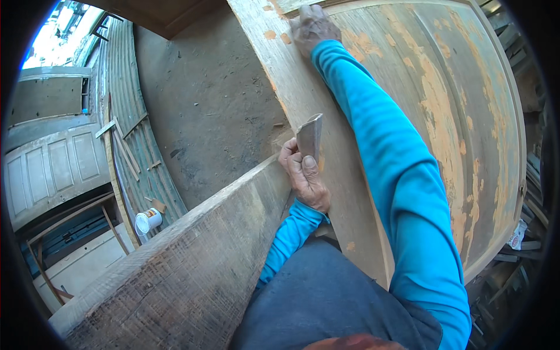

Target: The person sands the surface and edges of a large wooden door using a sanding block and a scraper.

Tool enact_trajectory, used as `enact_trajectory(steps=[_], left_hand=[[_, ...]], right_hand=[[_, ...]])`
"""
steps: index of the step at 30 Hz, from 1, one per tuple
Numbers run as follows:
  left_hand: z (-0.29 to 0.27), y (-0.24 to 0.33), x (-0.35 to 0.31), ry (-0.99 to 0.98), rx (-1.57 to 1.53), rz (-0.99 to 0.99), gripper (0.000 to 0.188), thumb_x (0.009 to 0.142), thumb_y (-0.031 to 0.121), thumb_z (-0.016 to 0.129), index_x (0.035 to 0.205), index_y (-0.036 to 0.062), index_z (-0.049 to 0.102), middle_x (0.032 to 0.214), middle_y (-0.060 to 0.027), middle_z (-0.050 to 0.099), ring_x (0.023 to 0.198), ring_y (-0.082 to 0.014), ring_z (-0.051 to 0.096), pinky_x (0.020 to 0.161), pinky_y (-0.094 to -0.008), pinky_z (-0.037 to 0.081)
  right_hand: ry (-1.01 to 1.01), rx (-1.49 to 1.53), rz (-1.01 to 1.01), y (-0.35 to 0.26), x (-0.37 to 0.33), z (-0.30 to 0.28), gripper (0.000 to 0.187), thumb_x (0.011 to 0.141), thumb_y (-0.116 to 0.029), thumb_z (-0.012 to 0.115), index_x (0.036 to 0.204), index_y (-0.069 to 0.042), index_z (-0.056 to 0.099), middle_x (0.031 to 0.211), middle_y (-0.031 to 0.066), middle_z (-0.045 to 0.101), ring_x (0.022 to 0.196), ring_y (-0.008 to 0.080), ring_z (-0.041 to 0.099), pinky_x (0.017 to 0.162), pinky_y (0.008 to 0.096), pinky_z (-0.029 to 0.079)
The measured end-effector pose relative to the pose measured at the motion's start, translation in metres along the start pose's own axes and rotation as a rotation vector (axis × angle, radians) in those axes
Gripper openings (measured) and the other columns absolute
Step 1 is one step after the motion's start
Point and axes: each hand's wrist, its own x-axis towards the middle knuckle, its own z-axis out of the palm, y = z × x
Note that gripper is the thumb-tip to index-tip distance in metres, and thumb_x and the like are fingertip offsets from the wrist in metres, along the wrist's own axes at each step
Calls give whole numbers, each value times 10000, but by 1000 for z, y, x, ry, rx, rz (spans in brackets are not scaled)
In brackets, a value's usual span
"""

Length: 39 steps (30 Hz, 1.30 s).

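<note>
My left hand point(307, 182) is closed around a putty knife point(310, 137), its flat grey blade flaring upward and its handle hidden in my fingers. That hand is beside the near left edge of a large wooden door panel point(402, 87), close to the end of a thick rough plank point(192, 256). My right arm, in a blue sleeve, reaches across the panel. My right hand point(314, 29) rests at its far left part with the fingers curled down; whatever they hold is hidden. Patches of orange-brown filler point(440, 116) mark the wood.
Bare ground point(204, 87) lies left of the panel. Farther left are corrugated sheeting point(119, 76), a panelled door point(58, 169), loose sticks and a white bucket point(148, 220). Wood scraps point(507, 286) are piled along the right. A brown wooden piece point(166, 14) juts in at the top.
</note>
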Motion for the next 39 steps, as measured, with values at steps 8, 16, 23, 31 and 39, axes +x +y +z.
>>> enact_trajectory(steps=[8,16,23,31,39], left_hand=[[3,8,0,-3,-30,-20,444,1107,430,442,1130,7,573,1380,-141,403,1302,-236,413,1134,-411,321],[-4,6,-2,21,91,27,390,1111,387,441,1129,18,566,1399,-167,390,1319,-260,399,1132,-425,318],[-3,9,2,-57,82,16,384,1108,386,450,1152,25,573,1412,-171,384,1325,-266,381,1145,-436,297],[0,6,3,-7,80,52,357,1087,358,528,1055,2,538,1378,-200,395,1247,-282,430,1108,-424,324],[-5,-3,-2,24,101,41,371,1103,361,484,1152,11,601,1357,-159,411,1288,-255,395,1126,-413,313]], right_hand=[[-48,-20,35,1,21,-9,309,1007,-290,601,1155,-21,634,1174,192,642,1137,364,645,993,451,545],[-96,47,-47,6,-96,-59,269,982,-266,628,998,-4,566,1032,213,623,955,376,664,813,506,554],[22,-60,75,4,-9,-17,301,999,-268,618,1040,30,614,1077,216,646,1011,358,675,888,480,585],[-151,-54,90,6,-24,-36,307,1011,-309,590,1095,-16,633,1184,196,658,1118,369,666,953,483,555],[-110,35,97,16,-135,-68,297,975,-314,646,1075,-38,609,1096,174,640,1034,346,674,816,486,584]])
